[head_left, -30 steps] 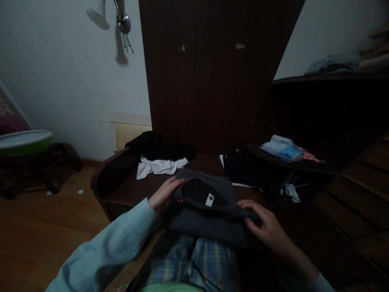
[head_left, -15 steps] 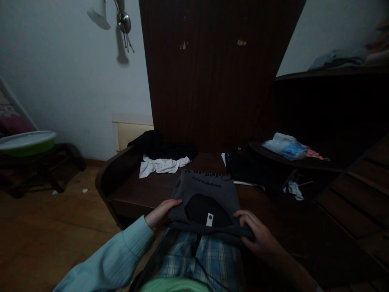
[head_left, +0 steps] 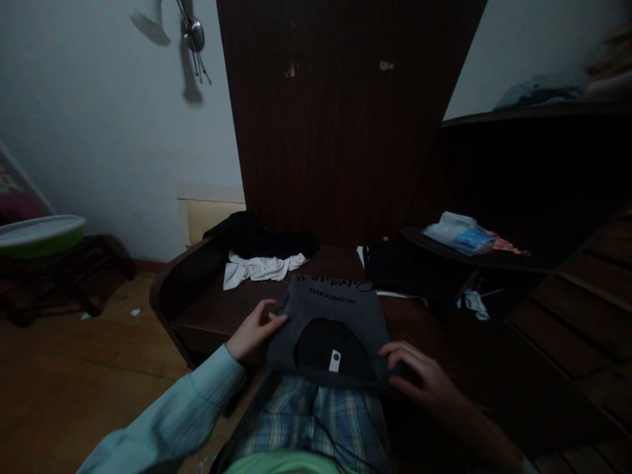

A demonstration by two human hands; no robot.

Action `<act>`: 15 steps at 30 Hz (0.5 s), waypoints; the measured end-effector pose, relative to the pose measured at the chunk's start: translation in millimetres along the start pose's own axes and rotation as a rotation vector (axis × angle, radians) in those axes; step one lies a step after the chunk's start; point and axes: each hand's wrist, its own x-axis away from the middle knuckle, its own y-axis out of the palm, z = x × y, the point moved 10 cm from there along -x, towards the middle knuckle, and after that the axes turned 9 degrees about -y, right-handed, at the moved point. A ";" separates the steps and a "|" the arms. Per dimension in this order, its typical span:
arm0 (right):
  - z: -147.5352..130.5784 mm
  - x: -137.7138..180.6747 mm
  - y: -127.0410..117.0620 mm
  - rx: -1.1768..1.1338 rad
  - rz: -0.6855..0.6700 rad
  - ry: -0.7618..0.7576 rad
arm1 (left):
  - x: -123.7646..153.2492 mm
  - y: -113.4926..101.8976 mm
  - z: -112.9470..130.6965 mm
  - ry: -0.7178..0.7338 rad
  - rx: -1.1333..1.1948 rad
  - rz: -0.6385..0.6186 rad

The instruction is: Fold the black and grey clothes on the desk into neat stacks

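Note:
A folded dark grey T-shirt [head_left: 340, 308] lies in front of me at the bench's near edge, its neckline towards me. Dark lettering runs across it, upside down from here, and a white label shows inside the collar. My left hand [head_left: 254, 329] has its thumb and bent fingers at the shirt's left edge, in a loose pinch. At the right edge, near the collar corner, my right hand [head_left: 419, 372] holds the cloth, fingertips on top and thumb lower down. Shadow hides part of the right-hand grip.
A white cloth [head_left: 264, 268] and black clothing [head_left: 247, 230] lie at the bench's back left. Dark folded clothes [head_left: 395, 270] are at the back right. A plastic packet [head_left: 459, 232] rests on a small shelf. A green basin [head_left: 44, 236] stands on a stool at left.
My left hand has slid slightly up the shirt's left edge, its fingers more bent. The collar end of the shirt lies flatter. My right hand stays at the right edge, and the view has shifted a little.

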 end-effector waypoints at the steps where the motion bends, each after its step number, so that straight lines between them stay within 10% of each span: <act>1: 5.2 -4.9 -10.6 -0.011 0.054 0.032 | -8.3 1.1 2.2 -0.039 0.035 -0.029; 8: 59.5 -47.2 -20.8 -0.026 0.210 0.273 | -67.0 28.4 6.9 -0.206 0.297 -0.155; 15: 62.1 -55.9 -0.1 0.258 0.266 0.130 | -86.0 29.8 31.7 0.015 0.300 -0.023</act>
